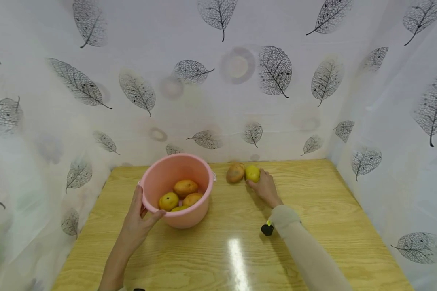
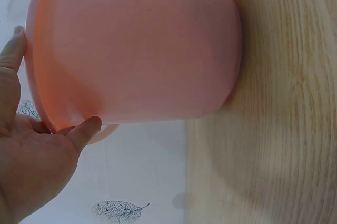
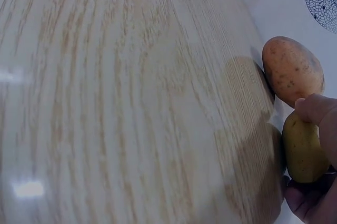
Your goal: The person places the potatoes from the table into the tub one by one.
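A pink bucket (image 1: pixel 187 219) stands on the left part of the table, with several yellow-orange mangoes (image 1: pixel 185 188) inside. My left hand (image 1: pixel 140 224) grips its rim from the near left, the thumb on the near side; the left wrist view shows the bucket's outer wall (image 2: pixel 142 50) close up. Right of the bucket, at the table's back, my right hand (image 1: pixel 265 188) holds a yellow-green mango (image 1: pixel 252 173) between thumb and fingers. In the right wrist view this mango (image 3: pixel 304 147) lies low by the table. Beside it rests a brown-orange, dark-spotted mango (image 1: pixel 235 173).
The wooden table (image 1: pixel 313 210) ends at the back against a white curtain (image 1: pixel 240 101) printed with dark leaves, which also hangs at both sides. A small black object (image 1: pixel 267 229) shows by the right sleeve (image 1: pixel 306 246). The bucket's handle joint (image 1: pixel 214 176) sticks out at its right.
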Motion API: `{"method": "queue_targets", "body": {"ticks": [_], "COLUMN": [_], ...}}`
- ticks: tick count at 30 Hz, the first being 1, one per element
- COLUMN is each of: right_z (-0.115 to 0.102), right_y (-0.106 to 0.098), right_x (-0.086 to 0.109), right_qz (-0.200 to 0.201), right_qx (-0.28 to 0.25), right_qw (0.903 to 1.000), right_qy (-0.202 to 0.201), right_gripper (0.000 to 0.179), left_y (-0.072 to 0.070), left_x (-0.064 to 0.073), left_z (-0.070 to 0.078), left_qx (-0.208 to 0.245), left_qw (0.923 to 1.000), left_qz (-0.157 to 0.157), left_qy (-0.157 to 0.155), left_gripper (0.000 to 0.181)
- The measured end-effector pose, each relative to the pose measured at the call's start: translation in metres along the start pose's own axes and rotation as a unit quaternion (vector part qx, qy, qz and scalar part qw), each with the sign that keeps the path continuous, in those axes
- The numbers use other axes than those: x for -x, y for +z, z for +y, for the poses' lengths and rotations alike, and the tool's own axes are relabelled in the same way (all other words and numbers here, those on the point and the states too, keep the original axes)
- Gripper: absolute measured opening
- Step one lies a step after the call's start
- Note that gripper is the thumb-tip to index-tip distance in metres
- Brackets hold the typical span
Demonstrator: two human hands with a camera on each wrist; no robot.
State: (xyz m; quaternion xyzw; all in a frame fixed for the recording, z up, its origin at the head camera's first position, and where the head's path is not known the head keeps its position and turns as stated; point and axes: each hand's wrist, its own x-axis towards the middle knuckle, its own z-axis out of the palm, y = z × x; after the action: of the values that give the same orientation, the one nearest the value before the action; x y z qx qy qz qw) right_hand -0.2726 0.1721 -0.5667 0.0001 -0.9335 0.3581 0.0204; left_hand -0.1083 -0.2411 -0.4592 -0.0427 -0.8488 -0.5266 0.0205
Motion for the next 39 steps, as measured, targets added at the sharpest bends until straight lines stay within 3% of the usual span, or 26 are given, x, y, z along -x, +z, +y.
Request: {"method": "queue_targets", "body": {"ticks": [16,27,39], "right_z": [-0.003,-0.006,-0.026], "right_y": [-0.018,-0.040,-0.076], "right_x": [0.005,0.002,0.009], "right_qz": [0.062,0.067,0.072], "right_qx": [-0.026,-0.045,-0.060], "right_qw": [0.9976,0.9963,0.9951], "right_qy": [-0.016,-0.031,-0.031], "right_gripper": [0.067,0.067,0.076], "left_y": [-0.002,-0.001,-0.001], "left_x": [0.002,0.001,0.001], "left_z": [0.006,0.005,0.004], "left_qx": [-0.007,-0.012,-0.011], "left_qw": [0.9997,0.9996,0.9996], "left_qz": [-0.008,-0.007,-0.009], "left_qy": [-0.024,-0.024,-0.023], "left_gripper": [0.108,0.108,0.108]}}
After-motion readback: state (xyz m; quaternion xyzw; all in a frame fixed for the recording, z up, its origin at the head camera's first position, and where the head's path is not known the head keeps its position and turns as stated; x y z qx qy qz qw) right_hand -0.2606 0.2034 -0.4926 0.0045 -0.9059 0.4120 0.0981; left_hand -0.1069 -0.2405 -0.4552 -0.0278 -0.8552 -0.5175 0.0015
